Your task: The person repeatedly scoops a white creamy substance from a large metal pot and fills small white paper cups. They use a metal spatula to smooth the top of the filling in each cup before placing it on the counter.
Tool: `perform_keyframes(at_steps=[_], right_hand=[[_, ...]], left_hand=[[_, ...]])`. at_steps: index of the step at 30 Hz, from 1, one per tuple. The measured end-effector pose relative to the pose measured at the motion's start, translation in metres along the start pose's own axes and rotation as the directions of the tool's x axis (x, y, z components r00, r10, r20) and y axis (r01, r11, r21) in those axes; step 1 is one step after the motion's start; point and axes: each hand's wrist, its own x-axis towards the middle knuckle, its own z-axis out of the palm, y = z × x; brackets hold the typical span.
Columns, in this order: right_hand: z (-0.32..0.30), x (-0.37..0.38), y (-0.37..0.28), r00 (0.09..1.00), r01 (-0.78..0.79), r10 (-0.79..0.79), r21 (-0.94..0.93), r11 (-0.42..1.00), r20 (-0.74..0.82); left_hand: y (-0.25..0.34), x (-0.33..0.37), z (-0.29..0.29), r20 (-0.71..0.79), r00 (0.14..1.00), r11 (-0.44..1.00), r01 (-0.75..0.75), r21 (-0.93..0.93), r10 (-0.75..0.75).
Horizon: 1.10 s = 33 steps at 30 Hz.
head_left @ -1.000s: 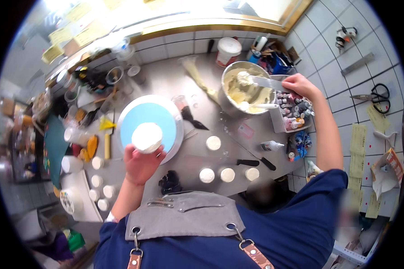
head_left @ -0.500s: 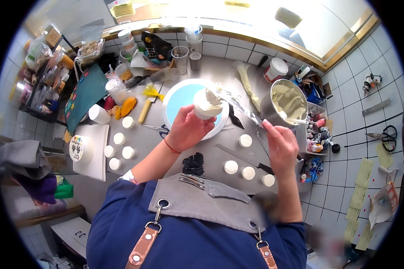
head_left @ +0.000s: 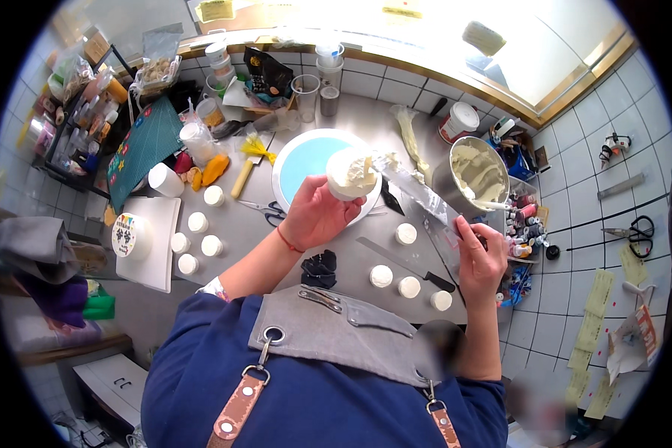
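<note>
My left hand (head_left: 315,216) is wrapped round a small white cup (head_left: 343,184), held up over the near part of a round turntable (head_left: 282,175) with a pale blue top. Pale cream (head_left: 360,170) sits in a rough heap on the cup's top. In my right hand (head_left: 481,257) is a palette knife (head_left: 418,192) with a long flat metal blade. Cream smears its tip, which is close beside the cup's right side. To the right of the knife, a metal bowl (head_left: 439,175) holds more cream, with a utensil resting at its near rim.
Several small white-topped cups (head_left: 406,234) stand on the metal table, in groups left and right. A long knife (head_left: 403,263) and scissors (head_left: 265,208) lie there. A decorated white cake (head_left: 132,237) is on a white board (head_left: 164,254). Dark cloth (head_left: 319,269) lies near me.
The palette knife's tip has moved right, off the cup's top, and my right hand has shifted right and down. The cup has turned slightly, with cream now heaped on its top.
</note>
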Motion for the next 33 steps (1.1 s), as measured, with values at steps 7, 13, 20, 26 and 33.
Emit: perform_keyframes(at_steps=[7,13,20,26,33], right_hand=[[0.011,0.009,-0.005,1.0,0.001,-0.004,0.086,0.996,0.027],[0.018,0.014,-0.004,0.996,0.069,-0.071,0.029,0.997,0.059],[0.002,-0.001,0.023,0.978,-0.204,0.183,0.318,0.926,0.095],[0.031,-0.021,0.097,0.84,-0.537,0.521,0.095,0.838,0.152],[0.111,-0.069,0.143,0.695,-0.44,0.681,-0.613,0.656,0.23]], left_hand=[[0.001,0.003,-0.006,0.035,0.999,0.996,0.005,0.09,-0.009],[0.005,0.004,-0.004,0.006,1.0,0.995,-0.022,0.097,0.022],[0.013,0.007,-0.014,0.047,0.999,0.998,0.023,-0.06,-0.02],[0.01,0.009,-0.028,0.028,1.0,0.999,0.011,-0.044,-0.01],[0.01,0.003,-0.033,0.012,0.999,0.999,0.035,-0.035,-0.035]])
